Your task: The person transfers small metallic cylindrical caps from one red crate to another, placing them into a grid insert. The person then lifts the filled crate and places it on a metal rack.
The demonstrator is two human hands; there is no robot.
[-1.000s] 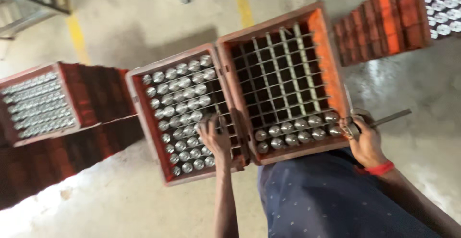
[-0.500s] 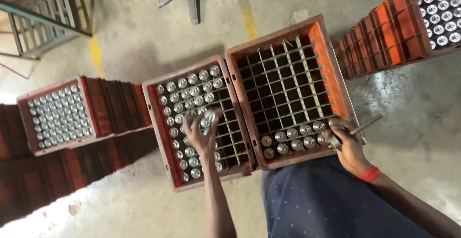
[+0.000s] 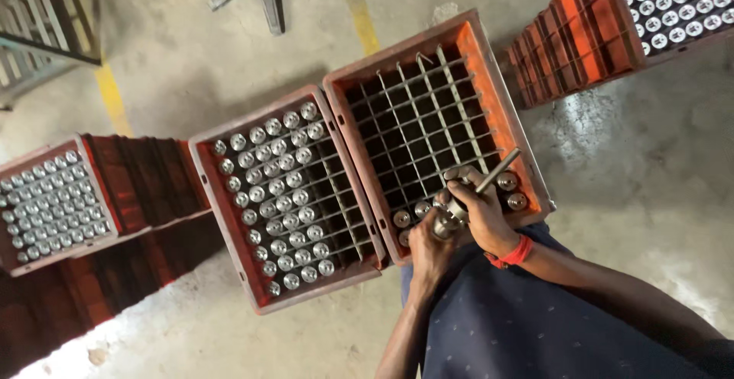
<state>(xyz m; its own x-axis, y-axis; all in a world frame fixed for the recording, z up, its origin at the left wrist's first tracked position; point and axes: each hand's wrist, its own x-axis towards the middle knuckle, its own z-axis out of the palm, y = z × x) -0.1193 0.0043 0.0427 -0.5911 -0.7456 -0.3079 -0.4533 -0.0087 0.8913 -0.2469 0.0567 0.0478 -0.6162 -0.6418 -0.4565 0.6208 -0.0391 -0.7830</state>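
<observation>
While right hand (image 3: 480, 212) grips metal rod (image 3: 495, 174), left hand (image 3: 430, 243) clasps bottle (image 3: 446, 224) over near-empty crate (image 3: 489, 111); fuller crate (image 3: 210, 188) beside.

A bottling warehouse floor: stacked red crates (image 3: 581, 39) of capped bottles (image 3: 279, 191) on painted concrete (image 3: 191, 65).

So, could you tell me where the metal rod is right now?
In the head view, the metal rod is in the right hand, over the near row of the mostly empty crate.

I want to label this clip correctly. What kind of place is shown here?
Probably a bottling plant or drinks warehouse. Red divided crates of capped bottles stand in stacks on a bare concrete floor with a yellow painted line.
</observation>
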